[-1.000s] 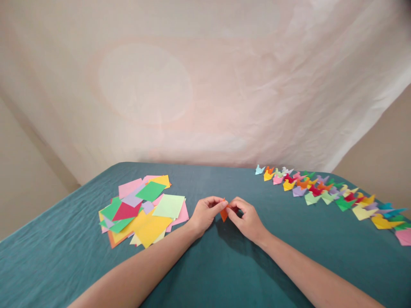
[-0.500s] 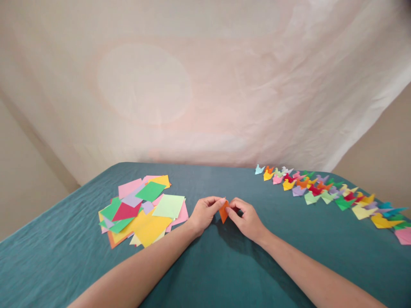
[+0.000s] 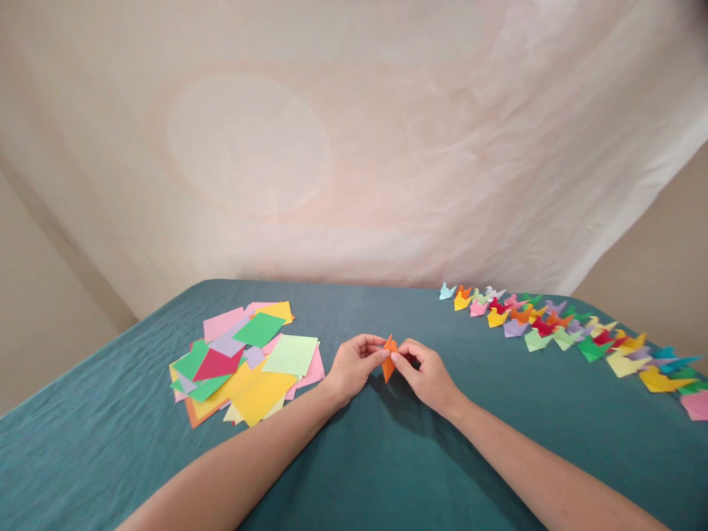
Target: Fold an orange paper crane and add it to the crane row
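Note:
A small folded orange origami paper (image 3: 389, 361) is held up over the middle of the table, shaped like a narrow diamond with a point at top and bottom. My left hand (image 3: 357, 366) pinches its left side between thumb and fingers. On the other side, my right hand (image 3: 425, 374) grips it with thumb and index finger, the remaining fingers curled. Both thumbs face me, while some fingertips are hidden behind the paper. A shadow of the hands falls on the cloth below.
Loose coloured paper squares (image 3: 265, 387) lie in an overlapping heap on the left. Several rows of folded paper birds (image 3: 545, 327) run along the right side. A dark green cloth (image 3: 354, 472) covers the table, and a pale draped sheet (image 3: 376, 169) hangs behind it.
The orange paper has gone from a downward-pointing triangle to a narrow diamond, with a tip now standing above my fingers. Both hands have stayed nearly in place, thumbs shifted slightly on the paper.

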`<state>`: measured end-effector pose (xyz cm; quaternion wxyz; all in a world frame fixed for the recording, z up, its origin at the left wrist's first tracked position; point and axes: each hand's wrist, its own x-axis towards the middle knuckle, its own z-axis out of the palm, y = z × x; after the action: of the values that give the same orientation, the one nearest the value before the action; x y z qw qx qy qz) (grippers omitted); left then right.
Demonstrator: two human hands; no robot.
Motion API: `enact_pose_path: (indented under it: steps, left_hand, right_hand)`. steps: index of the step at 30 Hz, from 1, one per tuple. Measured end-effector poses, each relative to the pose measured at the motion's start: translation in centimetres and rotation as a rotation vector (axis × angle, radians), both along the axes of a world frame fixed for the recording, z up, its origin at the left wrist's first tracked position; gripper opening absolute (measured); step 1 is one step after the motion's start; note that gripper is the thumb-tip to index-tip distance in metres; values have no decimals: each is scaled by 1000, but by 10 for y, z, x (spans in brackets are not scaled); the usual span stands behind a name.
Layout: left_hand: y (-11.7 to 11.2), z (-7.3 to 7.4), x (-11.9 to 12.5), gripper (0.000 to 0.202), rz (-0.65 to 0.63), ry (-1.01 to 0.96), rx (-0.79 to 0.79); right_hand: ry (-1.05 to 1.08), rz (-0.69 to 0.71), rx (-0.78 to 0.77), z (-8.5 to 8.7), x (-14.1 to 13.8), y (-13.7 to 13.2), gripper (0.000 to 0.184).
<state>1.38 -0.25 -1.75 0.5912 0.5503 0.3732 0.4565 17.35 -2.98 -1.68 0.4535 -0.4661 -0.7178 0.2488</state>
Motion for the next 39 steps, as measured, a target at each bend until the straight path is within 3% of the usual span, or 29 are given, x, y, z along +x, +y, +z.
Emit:
enact_pose_path:
  steps: [7, 14, 21, 25, 31, 34, 39]
  left_hand:
    - [1, -1, 0, 31, 13, 21, 37]
    - [1, -5, -2, 35, -87, 209, 149]
    - [-1, -2, -2, 37, -52, 281, 199]
    - [-3, 0, -3, 35, -32, 356, 268]
    - [-3, -1, -7, 32, -4, 541, 437]
    - [-3, 0, -10, 29, 40, 654, 612]
    - [-6, 7, -12, 28, -51, 827, 871]
  right_hand:
    - [-12, -21, -23, -2, 3, 4, 24]
    - [-9, -10, -64, -2, 6, 4, 26]
    - [22, -32, -89, -5, 5, 6, 25]
    - [-65, -46, -84, -9, 9, 11, 25]
    - [-291, -51, -14, -14, 17, 20, 23]
    - [-367, -101, -1, -17, 19, 22, 21]
    - [-430, -111, 27, -19, 20, 22, 21]
